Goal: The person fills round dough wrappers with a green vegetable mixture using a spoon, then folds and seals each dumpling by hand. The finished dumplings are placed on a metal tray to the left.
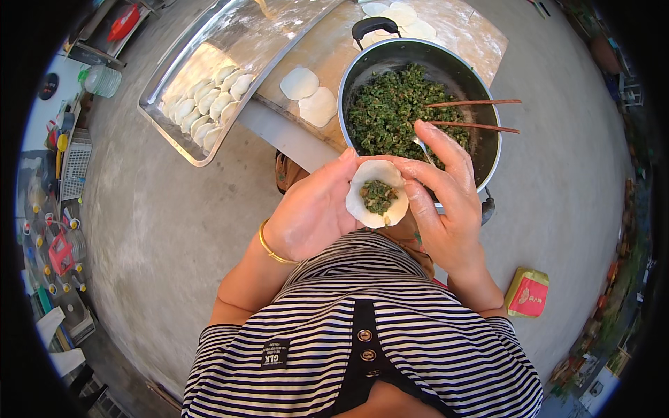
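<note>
A round dumpling wrapper (357,197) lies across the fingers of my left hand (312,209), slightly cupped. In its middle sits a mound of chopped green filling (378,197). My right hand (450,204) pinches the wrapper's right edge between thumb and finger, its index finger raised. Just beyond the hands stands a large dark pot (483,157) holding more green filling (400,107). Two brown chopsticks (499,102) rest over the pot's right rim with their tips in the filling. The metal handle of a utensil (424,150) shows partly behind my right hand.
Folded dumplings (208,107) sit in rows in a metal tray (196,157) at upper left. Loose wrappers (316,107) lie on the floured wooden board (282,57), with more wrappers (405,15) behind the pot. A red and gold package (528,292) is on the concrete floor (157,219).
</note>
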A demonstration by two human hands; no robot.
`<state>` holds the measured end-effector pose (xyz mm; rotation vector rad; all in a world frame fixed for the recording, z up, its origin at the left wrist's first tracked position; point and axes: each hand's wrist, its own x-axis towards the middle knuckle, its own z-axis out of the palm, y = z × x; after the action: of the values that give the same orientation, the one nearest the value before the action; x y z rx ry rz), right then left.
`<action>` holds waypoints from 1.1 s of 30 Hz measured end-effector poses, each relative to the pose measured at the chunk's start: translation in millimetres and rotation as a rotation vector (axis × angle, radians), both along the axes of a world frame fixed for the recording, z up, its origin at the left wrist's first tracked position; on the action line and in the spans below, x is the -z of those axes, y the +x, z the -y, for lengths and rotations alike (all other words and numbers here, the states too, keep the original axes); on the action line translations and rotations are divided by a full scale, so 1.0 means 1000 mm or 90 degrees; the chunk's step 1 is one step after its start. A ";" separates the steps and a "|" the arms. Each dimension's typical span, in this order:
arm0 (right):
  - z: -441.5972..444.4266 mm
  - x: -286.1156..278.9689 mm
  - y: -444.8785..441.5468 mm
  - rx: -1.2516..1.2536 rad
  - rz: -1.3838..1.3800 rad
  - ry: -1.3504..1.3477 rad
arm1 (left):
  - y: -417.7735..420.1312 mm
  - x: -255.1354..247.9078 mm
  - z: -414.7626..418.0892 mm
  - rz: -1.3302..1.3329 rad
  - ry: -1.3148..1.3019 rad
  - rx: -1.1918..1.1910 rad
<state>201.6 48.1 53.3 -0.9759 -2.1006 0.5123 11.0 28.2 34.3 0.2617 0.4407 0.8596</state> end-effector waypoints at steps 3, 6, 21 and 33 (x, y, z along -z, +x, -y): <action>0.003 -0.005 0.005 -0.079 0.058 0.032 | -0.002 -0.002 -0.002 0.019 -0.003 -0.013; 0.007 0.011 0.008 -0.129 0.079 0.091 | -0.003 -0.004 -0.004 0.051 0.011 0.003; -0.002 0.017 -0.002 -0.097 -0.169 0.037 | 0.010 -0.004 0.013 -0.344 0.445 0.023; 0.010 0.009 0.002 -0.165 -0.299 -0.008 | 0.019 0.000 0.016 -0.276 0.501 -0.050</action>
<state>203.7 38.4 43.9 -0.5235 -1.7996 0.8007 30.2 12.3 34.7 1.1773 0.4987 1.0281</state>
